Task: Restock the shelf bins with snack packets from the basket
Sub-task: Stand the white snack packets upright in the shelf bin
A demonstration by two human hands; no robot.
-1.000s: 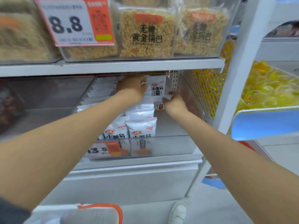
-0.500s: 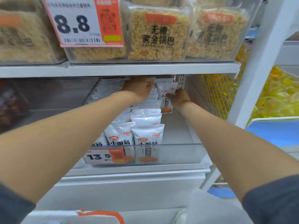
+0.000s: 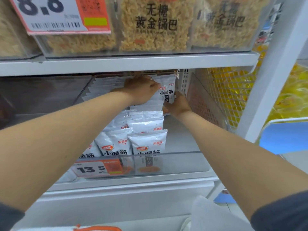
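A glossy white packet (image 3: 167, 90) with black lettering stands upright at the far end of the clear plastic bin (image 3: 183, 162), behind the overlapping rows (image 3: 146, 142). The right hand (image 3: 178, 105) grips its lower edge. The left hand (image 3: 141, 90) curls at its left edge, but I cannot tell if it grips. A flat shelf (image 3: 133, 63) sits close above, and wire mesh (image 3: 225, 90) stands to the right.

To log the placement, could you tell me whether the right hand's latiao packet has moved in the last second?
No, not noticeably. The latiao packet in the right hand stands just left of the perforated strip as before; only the camera shifted.
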